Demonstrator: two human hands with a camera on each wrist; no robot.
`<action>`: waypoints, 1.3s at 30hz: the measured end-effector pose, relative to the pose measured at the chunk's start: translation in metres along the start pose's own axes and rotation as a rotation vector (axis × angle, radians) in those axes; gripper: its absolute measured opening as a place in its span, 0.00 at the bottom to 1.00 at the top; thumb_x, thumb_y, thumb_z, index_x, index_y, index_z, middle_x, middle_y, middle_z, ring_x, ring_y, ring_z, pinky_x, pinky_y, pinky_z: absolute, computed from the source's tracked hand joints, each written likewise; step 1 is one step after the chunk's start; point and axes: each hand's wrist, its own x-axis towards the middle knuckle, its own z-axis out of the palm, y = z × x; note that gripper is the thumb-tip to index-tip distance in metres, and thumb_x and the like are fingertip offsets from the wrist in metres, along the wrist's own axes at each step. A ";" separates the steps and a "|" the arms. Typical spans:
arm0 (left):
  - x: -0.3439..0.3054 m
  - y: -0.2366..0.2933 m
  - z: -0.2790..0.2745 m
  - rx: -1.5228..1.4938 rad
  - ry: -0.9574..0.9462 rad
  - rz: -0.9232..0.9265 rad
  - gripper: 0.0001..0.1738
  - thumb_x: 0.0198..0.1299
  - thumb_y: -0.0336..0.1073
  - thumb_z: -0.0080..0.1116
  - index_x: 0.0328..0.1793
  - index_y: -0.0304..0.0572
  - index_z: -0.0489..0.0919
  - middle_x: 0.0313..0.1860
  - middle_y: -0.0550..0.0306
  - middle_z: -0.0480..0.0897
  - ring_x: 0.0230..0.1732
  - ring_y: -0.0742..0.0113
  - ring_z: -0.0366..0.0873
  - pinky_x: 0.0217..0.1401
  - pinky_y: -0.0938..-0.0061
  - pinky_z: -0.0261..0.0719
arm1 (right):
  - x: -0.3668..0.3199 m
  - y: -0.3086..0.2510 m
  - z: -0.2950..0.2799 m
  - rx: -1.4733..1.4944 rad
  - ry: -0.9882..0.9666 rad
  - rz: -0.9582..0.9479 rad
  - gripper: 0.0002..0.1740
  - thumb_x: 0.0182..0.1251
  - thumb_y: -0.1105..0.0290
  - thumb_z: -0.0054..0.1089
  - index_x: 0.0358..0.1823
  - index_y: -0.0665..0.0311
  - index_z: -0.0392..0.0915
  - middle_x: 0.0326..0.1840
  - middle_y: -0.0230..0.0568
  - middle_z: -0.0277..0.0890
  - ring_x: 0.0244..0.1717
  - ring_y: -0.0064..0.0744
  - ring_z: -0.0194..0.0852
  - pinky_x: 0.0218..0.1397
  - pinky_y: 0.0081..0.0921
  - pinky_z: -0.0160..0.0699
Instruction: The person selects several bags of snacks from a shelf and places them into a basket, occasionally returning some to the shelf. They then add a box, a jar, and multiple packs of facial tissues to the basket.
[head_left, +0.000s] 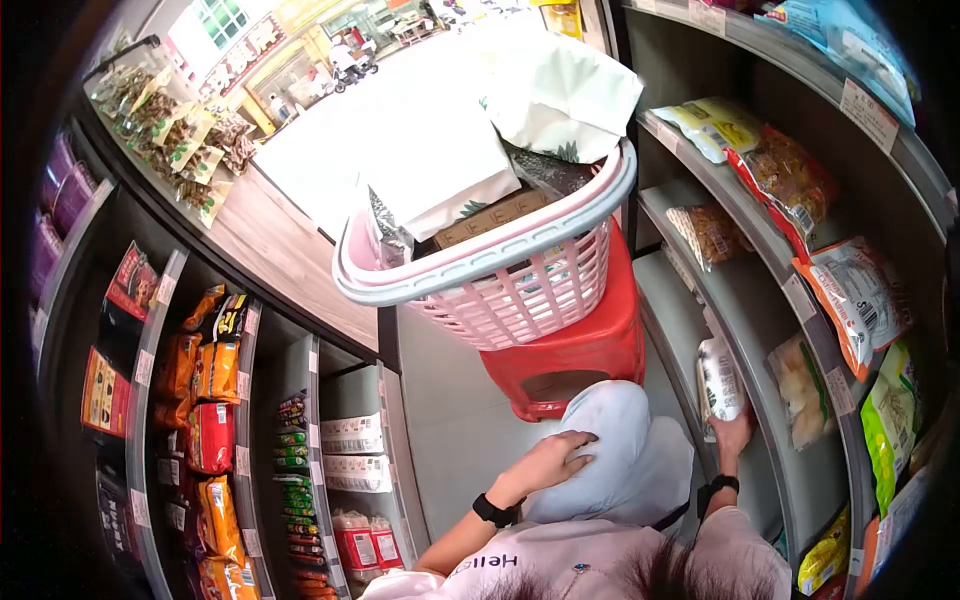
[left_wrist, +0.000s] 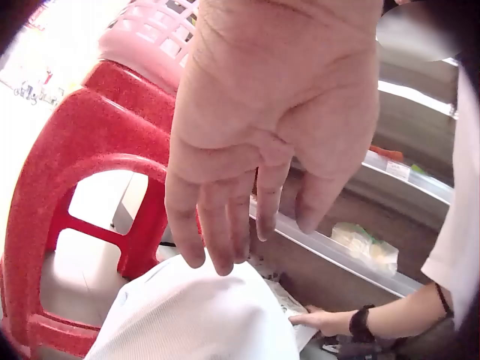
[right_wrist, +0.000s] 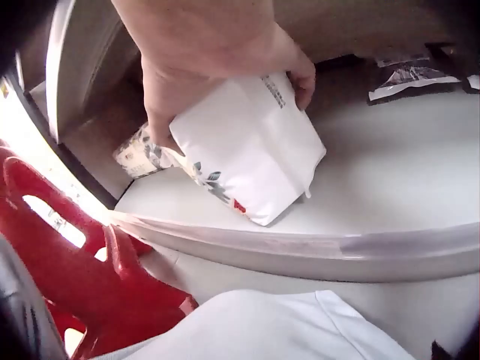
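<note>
A white packet with printed leaves and a red mark (right_wrist: 251, 154) is gripped by my right hand (right_wrist: 206, 45), thumb and fingers on opposite sides, over a low shelf. The head view shows the same packet (head_left: 720, 380) upright at the right shelves, with my right hand (head_left: 732, 436) at its lower end. Another patterned packet (right_wrist: 139, 154) lies just behind it. My left hand (head_left: 556, 462) rests on the knee in light trousers (head_left: 605, 430), holding nothing; in the left wrist view the left hand (left_wrist: 262, 112) has its fingers extended and relaxed above the knee (left_wrist: 202, 315).
A pink basket (head_left: 500, 290) holding white bags and a box stands on a red stool (head_left: 570, 370) ahead. Shelves of packaged food line both sides, with price-tagged edges (head_left: 800, 300) at the right. A dark packet (right_wrist: 409, 79) lies deeper on the low shelf.
</note>
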 end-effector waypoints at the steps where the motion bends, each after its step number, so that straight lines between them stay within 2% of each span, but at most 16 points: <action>1: -0.002 -0.001 0.002 -0.010 0.009 0.014 0.19 0.57 0.35 0.56 0.55 0.38 0.74 0.43 0.44 0.78 0.38 0.53 0.79 0.42 0.65 0.76 | -0.019 -0.008 -0.015 0.086 -0.039 -0.037 0.56 0.25 0.66 0.73 0.66 0.60 0.58 0.58 0.55 0.65 0.58 0.54 0.63 0.61 0.42 0.62; 3: -0.003 -0.004 0.006 -0.029 0.028 0.044 0.19 0.56 0.34 0.57 0.54 0.38 0.75 0.44 0.44 0.78 0.38 0.53 0.79 0.42 0.66 0.77 | -0.061 -0.025 -0.044 0.044 0.000 -0.173 0.54 0.25 0.66 0.72 0.64 0.63 0.61 0.48 0.54 0.66 0.51 0.55 0.64 0.57 0.44 0.63; 6: -0.002 -0.006 0.008 -0.067 -0.035 0.007 0.25 0.55 0.34 0.58 0.60 0.39 0.70 0.55 0.42 0.73 0.49 0.49 0.76 0.52 0.65 0.75 | -0.092 -0.020 -0.060 0.177 -0.014 -0.389 0.54 0.25 0.66 0.71 0.65 0.64 0.60 0.45 0.51 0.65 0.49 0.54 0.62 0.55 0.45 0.62; 7: -0.001 0.001 0.004 -0.042 0.032 0.042 0.30 0.54 0.35 0.59 0.63 0.40 0.66 0.58 0.42 0.69 0.54 0.48 0.72 0.56 0.64 0.71 | -0.104 -0.038 -0.080 0.256 -0.065 -0.411 0.53 0.25 0.66 0.71 0.64 0.66 0.61 0.45 0.51 0.65 0.50 0.53 0.61 0.57 0.43 0.61; 9: -0.001 0.025 -0.009 0.009 0.161 0.116 0.39 0.52 0.37 0.62 0.69 0.40 0.58 0.65 0.41 0.62 0.64 0.46 0.64 0.65 0.63 0.65 | -0.107 -0.051 -0.101 0.355 0.038 -0.499 0.51 0.26 0.68 0.69 0.63 0.67 0.62 0.45 0.49 0.65 0.49 0.49 0.63 0.56 0.40 0.63; 12: 0.002 0.051 -0.035 -0.021 0.287 0.183 0.54 0.45 0.42 0.69 0.73 0.37 0.47 0.70 0.40 0.53 0.71 0.45 0.50 0.71 0.59 0.53 | -0.099 -0.095 -0.162 0.646 0.003 -0.557 0.51 0.25 0.70 0.67 0.62 0.70 0.62 0.45 0.46 0.64 0.48 0.41 0.68 0.54 0.32 0.67; 15: -0.006 0.090 -0.076 0.068 0.446 0.283 0.62 0.37 0.48 0.74 0.73 0.34 0.46 0.71 0.40 0.54 0.72 0.46 0.50 0.71 0.58 0.51 | -0.093 -0.136 -0.210 0.697 0.096 -0.863 0.53 0.23 0.63 0.69 0.61 0.70 0.64 0.50 0.51 0.65 0.50 0.44 0.68 0.55 0.33 0.66; 18: -0.015 0.109 -0.114 0.083 0.498 0.435 0.65 0.29 0.47 0.76 0.72 0.36 0.49 0.69 0.38 0.55 0.71 0.43 0.50 0.71 0.58 0.50 | -0.095 -0.177 -0.238 0.896 -0.126 -1.040 0.54 0.20 0.59 0.70 0.61 0.69 0.65 0.52 0.54 0.65 0.51 0.46 0.68 0.55 0.34 0.65; 21: -0.043 0.118 -0.146 -0.060 0.398 0.398 0.62 0.26 0.47 0.77 0.70 0.38 0.54 0.68 0.37 0.56 0.69 0.44 0.56 0.69 0.59 0.54 | -0.096 -0.210 -0.248 0.878 -0.271 -1.198 0.57 0.12 0.61 0.70 0.61 0.64 0.67 0.52 0.55 0.65 0.51 0.47 0.69 0.54 0.33 0.66; 24: -0.063 0.134 -0.173 0.347 0.460 0.455 0.58 0.29 0.44 0.77 0.69 0.40 0.57 0.63 0.38 0.63 0.66 0.47 0.61 0.63 0.60 0.64 | -0.094 -0.232 -0.259 0.852 -0.430 -1.362 0.54 0.15 0.64 0.70 0.60 0.62 0.69 0.53 0.55 0.66 0.53 0.50 0.68 0.55 0.36 0.68; 25: -0.069 0.133 -0.175 0.238 0.431 0.445 0.58 0.30 0.44 0.77 0.69 0.40 0.56 0.62 0.37 0.64 0.65 0.48 0.63 0.63 0.60 0.64 | -0.095 -0.241 -0.264 0.824 -0.468 -1.412 0.53 0.17 0.64 0.71 0.60 0.62 0.69 0.54 0.55 0.66 0.54 0.51 0.68 0.56 0.37 0.68; 28: -0.088 0.123 -0.185 0.061 0.427 0.459 0.57 0.30 0.44 0.76 0.69 0.37 0.56 0.58 0.38 0.68 0.61 0.49 0.68 0.62 0.61 0.65 | -0.094 -0.264 -0.269 0.957 -0.401 -1.484 0.54 0.17 0.63 0.72 0.61 0.61 0.68 0.58 0.57 0.65 0.57 0.52 0.66 0.58 0.39 0.66; 31: -0.098 0.163 -0.178 -0.731 1.243 0.170 0.56 0.35 0.48 0.75 0.69 0.35 0.57 0.60 0.44 0.69 0.59 0.56 0.70 0.61 0.65 0.68 | -0.098 -0.286 -0.267 1.133 -0.258 -1.411 0.49 0.30 0.66 0.74 0.63 0.62 0.65 0.63 0.58 0.60 0.65 0.51 0.59 0.64 0.39 0.61; 32: -0.104 0.159 -0.191 -0.681 1.339 0.241 0.55 0.36 0.46 0.75 0.68 0.35 0.57 0.59 0.45 0.69 0.58 0.56 0.70 0.60 0.66 0.68 | -0.097 -0.288 -0.264 1.208 -0.299 -1.372 0.45 0.36 0.68 0.72 0.63 0.65 0.64 0.64 0.57 0.58 0.66 0.50 0.57 0.65 0.39 0.60; 35: -0.129 0.144 -0.244 -0.259 1.399 0.538 0.52 0.36 0.41 0.74 0.68 0.34 0.58 0.58 0.47 0.69 0.56 0.58 0.70 0.59 0.68 0.68 | -0.086 -0.280 -0.249 1.155 -0.374 -1.378 0.41 0.44 0.64 0.72 0.61 0.70 0.65 0.64 0.54 0.57 0.62 0.46 0.64 0.63 0.40 0.63; 39: -0.121 0.149 -0.309 0.153 1.460 0.702 0.49 0.38 0.33 0.74 0.67 0.32 0.58 0.56 0.49 0.70 0.54 0.60 0.70 0.58 0.70 0.69 | -0.096 -0.269 -0.226 1.237 -0.525 -1.157 0.32 0.45 0.70 0.69 0.55 0.70 0.71 0.59 0.50 0.65 0.59 0.40 0.67 0.61 0.32 0.67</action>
